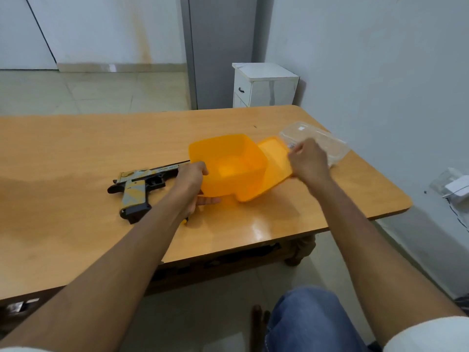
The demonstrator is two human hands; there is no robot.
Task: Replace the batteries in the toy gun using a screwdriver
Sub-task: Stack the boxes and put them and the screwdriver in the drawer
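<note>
The toy gun (pixel 138 185), grey and black with yellow patches, lies on its side on the wooden table (pixel 76 148), left of an orange plastic box (pixel 228 163). My left hand (pixel 190 185) grips the box's near left wall, thumb below and fingers over the rim, and the box is tilted. The orange lid (pixel 275 168) leans against the box on the right. My right hand (pixel 308 161) pinches something small and pale at the lid's far edge, in front of a clear plastic container (pixel 319 142). A small yellow and black piece (pixel 185 221) peeks out under my left wrist.
A white bedside cabinet (pixel 264 85) stands beyond the table's far edge by the wall. White items with cables (pixel 454 189) lie on the floor to the right. My knee in blue jeans (pixel 309 321) is below the table's near edge.
</note>
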